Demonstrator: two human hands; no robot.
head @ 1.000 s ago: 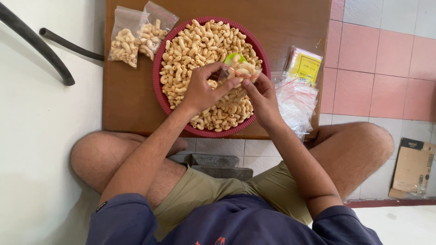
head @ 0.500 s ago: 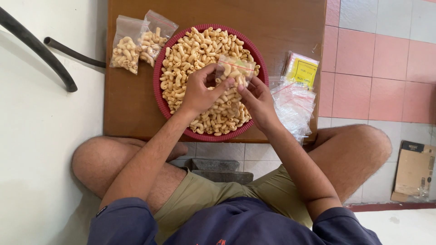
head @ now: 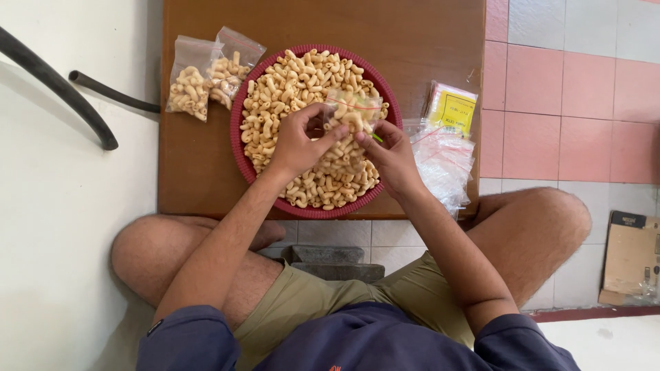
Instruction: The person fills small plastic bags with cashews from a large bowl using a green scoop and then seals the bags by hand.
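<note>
Small clear plastic bag [head: 354,110], part-filled with curled snack pieces, is held above the round red woven tray [head: 242,148]. Left hand [head: 299,141] and right hand [head: 386,152] both pinch the bag's lower edge, fingers closed on it. Tray rests on the brown wooden worktop [head: 199,172]. Beyond, upper left, lie two filled clear bags [head: 206,79]; a stack of empty bags [head: 443,154] lies right.

tray [head: 242,148] on table [head: 412,34], filled bags [head: 206,79] left

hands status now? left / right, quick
Left hand: closed, pinching the small clear bag over the red tray.
Right hand: closed, gripping the same bag's other side.
</note>
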